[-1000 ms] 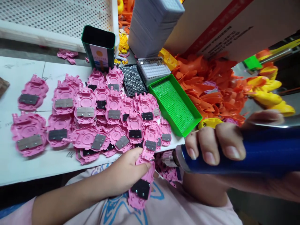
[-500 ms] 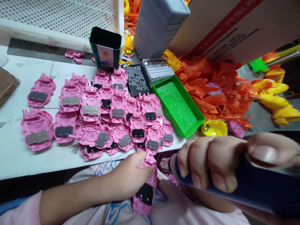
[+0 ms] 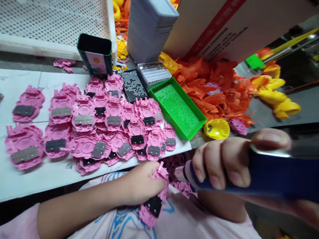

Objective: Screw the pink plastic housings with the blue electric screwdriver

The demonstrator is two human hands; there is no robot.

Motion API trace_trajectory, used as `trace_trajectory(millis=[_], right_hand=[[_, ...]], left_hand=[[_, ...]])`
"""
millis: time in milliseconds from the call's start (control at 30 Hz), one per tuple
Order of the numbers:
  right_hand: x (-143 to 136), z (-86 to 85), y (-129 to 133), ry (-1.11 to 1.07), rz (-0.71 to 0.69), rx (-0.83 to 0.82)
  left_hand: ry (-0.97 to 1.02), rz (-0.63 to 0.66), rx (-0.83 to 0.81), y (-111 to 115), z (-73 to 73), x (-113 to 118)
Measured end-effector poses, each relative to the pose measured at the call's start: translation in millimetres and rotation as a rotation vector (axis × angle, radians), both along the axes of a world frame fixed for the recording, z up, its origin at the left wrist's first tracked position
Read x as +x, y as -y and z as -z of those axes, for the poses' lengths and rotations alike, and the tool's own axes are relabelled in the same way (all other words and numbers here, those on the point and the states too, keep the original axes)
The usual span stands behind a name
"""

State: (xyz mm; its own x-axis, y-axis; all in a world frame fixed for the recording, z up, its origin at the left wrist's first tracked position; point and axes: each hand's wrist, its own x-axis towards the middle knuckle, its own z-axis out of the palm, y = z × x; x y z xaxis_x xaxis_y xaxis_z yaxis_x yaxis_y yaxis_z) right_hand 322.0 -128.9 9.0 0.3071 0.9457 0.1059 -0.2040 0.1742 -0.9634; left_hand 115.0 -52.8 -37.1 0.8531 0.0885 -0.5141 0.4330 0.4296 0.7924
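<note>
My left hand (image 3: 147, 182) is closed around a pink plastic shell (image 3: 149, 214) held above my lap; a black cover plate (image 3: 154, 205) with screws sits on its lower part. Gripped in my right hand (image 3: 224, 162) is a dark blue electric screwdriver (image 3: 276, 172). Its blurred tip points left at the shell's upper part, and I cannot tell whether they touch. Many similar pink shells (image 3: 83, 114) with grey or black plates lie on the white table (image 3: 22, 184) beyond my left hand.
A green tray (image 3: 178, 108), a black perforated tray (image 3: 134, 85) and a dark green container (image 3: 96, 54) stand behind the shells. Orange parts (image 3: 211, 89) are heaped at the right beside a yellow bowl (image 3: 216, 128). A tall stack of trays (image 3: 149, 30) and a large carton (image 3: 209, 26) rise behind.
The view has shifted, so the table's things appear further left. The screwdriver's tip has drawn slightly away from the pink shell, which my left hand still holds, a little more tilted.
</note>
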Motion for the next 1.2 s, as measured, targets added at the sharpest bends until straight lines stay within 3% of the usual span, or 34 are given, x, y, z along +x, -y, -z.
trace_trajectory(millis=[100, 233, 367, 500, 600, 733, 833, 967, 1200], right_hand=[[8.2, -10.0, 13.3, 0.016, 0.038, 0.102], [11.9, -20.8, 22.4, -0.012, 0.171, 0.287], [24.5, -27.0, 31.2, 0.071, 0.333, 0.198], [39.4, -30.4, 31.5, 0.144, 0.445, 0.198], [48.9, -27.3, 15.6, 0.143, 0.527, 0.268], [66.2, -10.5, -18.6, 0.104, 0.582, 0.36], [81.2, 5.7, -42.5, 0.088, 0.623, 0.329], [96.8, 21.4, -64.9, 0.131, 0.69, 0.275], [108.9, 37.7, -76.0, 0.128, 0.683, 0.224]], left_hand=[[-0.088, 0.083, 0.198, 1.0, 2.4, 11.0], [-0.044, 0.175, 0.316, 9.3, -3.2, 33.6], [0.155, 0.277, 0.511, 24.8, -14.5, 53.3], [0.204, 0.425, 0.886, 35.1, -13.8, 66.1], [0.178, 0.522, 1.247, 34.0, -9.1, 78.2], [0.037, 0.379, 1.664, 31.0, 0.9, 95.1], [-0.069, 0.267, 1.852, 31.3, 13.2, 102.4], [-0.086, 0.234, 1.953, 28.6, 24.1, 104.7], [-0.035, 0.234, 1.964, 23.8, 23.0, 111.2]])
